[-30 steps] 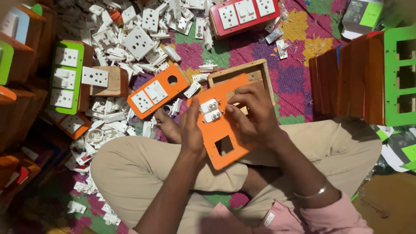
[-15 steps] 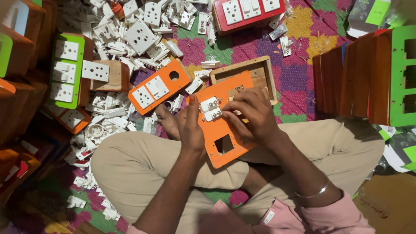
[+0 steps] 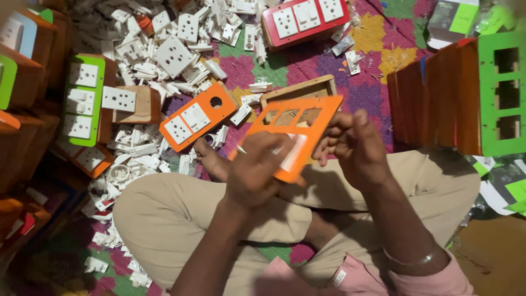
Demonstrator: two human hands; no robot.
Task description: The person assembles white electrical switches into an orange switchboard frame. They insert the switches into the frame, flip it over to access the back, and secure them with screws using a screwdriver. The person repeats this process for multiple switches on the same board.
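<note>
Hands are gripping one orange plate [image 3: 298, 123]: left hand [image 3: 257, 170] clamping its lower edge, right hand [image 3: 350, 145] its right edge. Beyond the fingers, one wooden box [image 3: 298, 90] is lying close, leaving little room.

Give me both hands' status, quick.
Left hand: closed on the orange switch plate.
Right hand: fingers curled at the plate's right edge; grip cannot be told.

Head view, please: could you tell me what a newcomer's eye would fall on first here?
First the orange plate at the centre, held over the lap between the left hand and the right hand. Then the heap of white sockets spread over the mat at upper left. A green plate on stacked wooden boxes stands out at the right.
</note>
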